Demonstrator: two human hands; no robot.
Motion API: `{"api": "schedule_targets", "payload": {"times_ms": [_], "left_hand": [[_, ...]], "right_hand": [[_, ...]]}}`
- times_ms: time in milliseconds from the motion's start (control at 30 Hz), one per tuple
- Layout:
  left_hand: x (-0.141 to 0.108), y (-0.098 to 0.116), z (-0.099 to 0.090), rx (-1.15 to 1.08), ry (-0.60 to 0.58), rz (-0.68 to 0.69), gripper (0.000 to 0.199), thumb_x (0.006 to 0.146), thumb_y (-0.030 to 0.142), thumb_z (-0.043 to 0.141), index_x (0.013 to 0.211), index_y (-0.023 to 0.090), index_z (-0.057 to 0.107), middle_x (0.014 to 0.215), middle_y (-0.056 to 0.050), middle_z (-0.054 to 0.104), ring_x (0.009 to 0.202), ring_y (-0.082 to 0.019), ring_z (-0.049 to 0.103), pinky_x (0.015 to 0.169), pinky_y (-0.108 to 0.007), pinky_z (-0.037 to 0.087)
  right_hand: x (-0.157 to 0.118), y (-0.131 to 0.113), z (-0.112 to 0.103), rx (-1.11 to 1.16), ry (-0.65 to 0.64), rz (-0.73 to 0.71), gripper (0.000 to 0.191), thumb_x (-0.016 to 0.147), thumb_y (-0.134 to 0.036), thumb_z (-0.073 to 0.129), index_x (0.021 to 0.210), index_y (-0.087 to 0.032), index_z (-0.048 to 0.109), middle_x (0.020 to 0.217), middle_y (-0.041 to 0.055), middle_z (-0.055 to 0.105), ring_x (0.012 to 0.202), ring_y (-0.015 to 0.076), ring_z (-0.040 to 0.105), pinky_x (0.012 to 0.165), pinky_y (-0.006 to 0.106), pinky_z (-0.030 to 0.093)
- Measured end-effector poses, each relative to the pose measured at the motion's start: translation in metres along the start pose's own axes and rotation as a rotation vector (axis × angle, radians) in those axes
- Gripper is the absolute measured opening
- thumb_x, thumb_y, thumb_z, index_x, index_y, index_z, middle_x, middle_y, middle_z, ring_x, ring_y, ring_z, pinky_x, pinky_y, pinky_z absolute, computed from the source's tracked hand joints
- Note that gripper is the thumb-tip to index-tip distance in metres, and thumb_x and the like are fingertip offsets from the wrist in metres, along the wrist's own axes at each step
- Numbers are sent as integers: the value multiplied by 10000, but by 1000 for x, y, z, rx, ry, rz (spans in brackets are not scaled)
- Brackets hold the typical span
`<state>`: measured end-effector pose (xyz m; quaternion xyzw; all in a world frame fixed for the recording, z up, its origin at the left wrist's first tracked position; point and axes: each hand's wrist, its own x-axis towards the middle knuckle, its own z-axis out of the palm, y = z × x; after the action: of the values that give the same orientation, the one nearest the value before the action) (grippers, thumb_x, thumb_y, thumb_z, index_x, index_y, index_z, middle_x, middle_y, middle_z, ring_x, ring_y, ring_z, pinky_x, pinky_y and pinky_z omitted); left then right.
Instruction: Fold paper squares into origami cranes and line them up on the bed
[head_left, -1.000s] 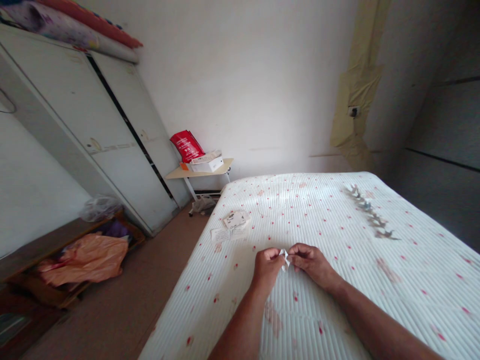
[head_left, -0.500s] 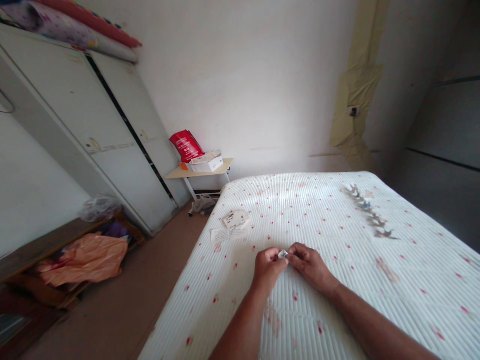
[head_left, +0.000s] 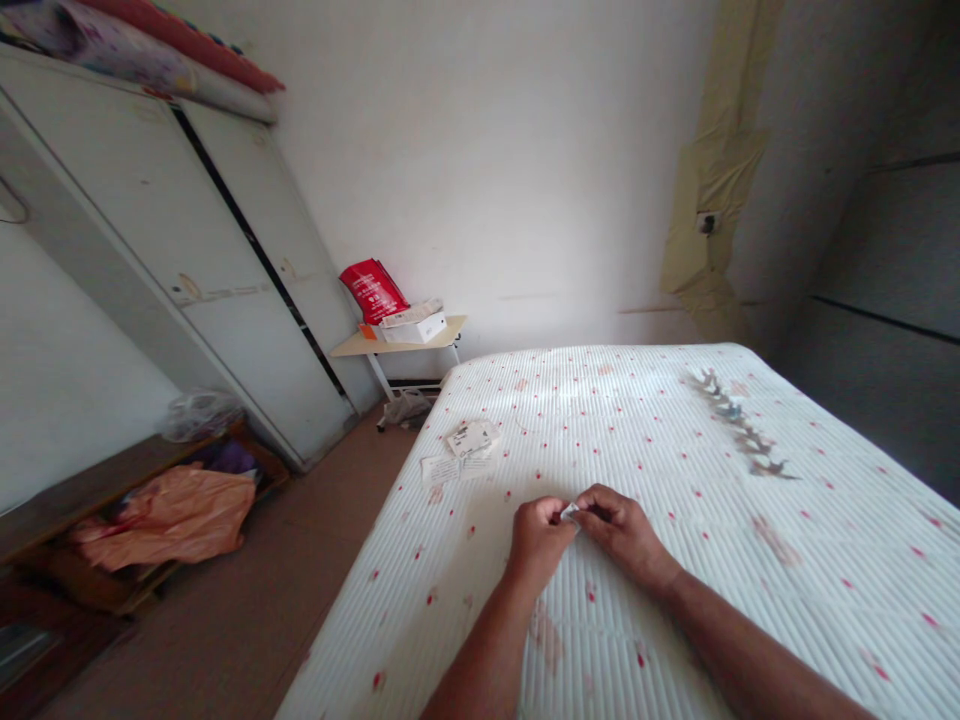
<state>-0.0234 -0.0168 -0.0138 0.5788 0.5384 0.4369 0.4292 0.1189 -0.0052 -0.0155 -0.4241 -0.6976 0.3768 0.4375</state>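
Note:
Both hands meet over the bed, pinching a small folded piece of paper [head_left: 570,511] between them. My left hand [head_left: 538,535] grips its left side, fingers closed, with the thumb toward me. From the right, my right hand [head_left: 619,530] pinches the other side between thumb and fingertips. The fingers cover most of the paper, so its full shape is hidden. Ahead and left lie several flat printed paper pieces [head_left: 471,440]. On the right, a row of small folded paper figures [head_left: 739,425] runs diagonally; they look like birds.
The bed [head_left: 600,620] has a white ribbed cover with red dots. Beyond its far left corner stands a small table [head_left: 352,346] with a red bag [head_left: 373,290] and a white box [head_left: 416,328]. A wardrobe [head_left: 225,270] and a low wooden bench [head_left: 60,490] are on the left.
The folded paper has turned and shifted slightly right between my fingers. My left hand has moved a touch to the right; the right hand stays nearly in place.

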Motion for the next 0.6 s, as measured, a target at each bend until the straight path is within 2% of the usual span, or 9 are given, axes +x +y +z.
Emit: {"api": "schedule_targets", "payload": {"times_ms": [233, 600], "left_hand": [[1, -2, 2, 104, 27, 4, 109, 632, 171, 489, 582, 125, 574, 511, 59, 384, 503, -70, 339, 462, -186, 215], [-5, 5, 7, 296, 84, 56, 239, 641, 133, 464, 721, 138, 689, 645, -21, 647, 614, -153, 551, 562, -218, 345]], "right_hand": [[-1, -1, 1, -94, 45, -28, 105, 766, -296, 560, 800, -197, 552, 689, -5, 561, 590, 120, 506, 558, 237, 413], [-4, -7, 3, -341, 68, -118, 118, 821, -229, 435, 771, -192, 535, 731, 20, 566, 657, 143, 552, 612, 252, 419]]}}
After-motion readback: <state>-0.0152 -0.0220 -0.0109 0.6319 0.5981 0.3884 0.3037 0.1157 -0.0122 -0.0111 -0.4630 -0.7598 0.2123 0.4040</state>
